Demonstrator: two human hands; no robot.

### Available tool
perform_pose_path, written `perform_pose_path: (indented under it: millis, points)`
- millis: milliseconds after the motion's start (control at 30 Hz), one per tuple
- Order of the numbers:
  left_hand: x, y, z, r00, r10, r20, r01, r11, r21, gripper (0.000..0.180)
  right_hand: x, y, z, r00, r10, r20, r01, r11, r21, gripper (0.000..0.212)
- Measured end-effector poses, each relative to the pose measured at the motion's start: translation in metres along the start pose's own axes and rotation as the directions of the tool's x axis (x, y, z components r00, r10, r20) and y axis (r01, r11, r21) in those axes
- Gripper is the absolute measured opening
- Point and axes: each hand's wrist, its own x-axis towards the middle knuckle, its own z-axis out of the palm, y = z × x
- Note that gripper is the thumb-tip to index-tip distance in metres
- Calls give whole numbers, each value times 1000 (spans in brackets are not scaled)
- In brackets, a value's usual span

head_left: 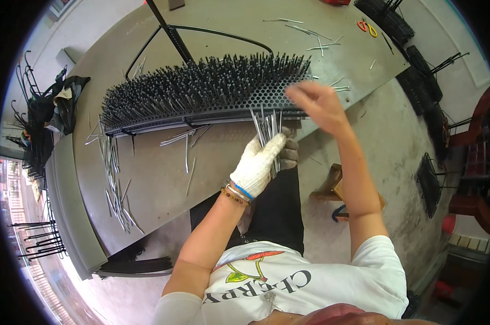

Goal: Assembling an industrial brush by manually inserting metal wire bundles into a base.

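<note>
My left hand, in a white knitted glove, is wrapped round a bundle of thin silver metal rods. The rods point up and away from me, fanning slightly at their tops. Bare and a little blurred, my right hand is over the right end of a long black perforated rack; whether its fingers hold anything cannot be made out. Dense rows of dark upright pins stand in the rack's holes. Toward the near right, a patch of holes has no pins.
The rack stands on a grey table. Loose silver rods lie at its left; more rods are at the far right, near scissors. A black upright post rises behind. A wooden stool stands at the right.
</note>
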Motion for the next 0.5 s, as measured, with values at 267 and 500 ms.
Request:
perform_pose_path:
  millis: [267,500]
  points:
    - [0,-2,3,991,87,-99,-61,970,237,24,-36,-3,13,846,386,369,-515,771,375,17]
    - [1,1,6,955,135,-264,-68,966,249,25,-27,-3,7,889,412,201,-454,729,513,19]
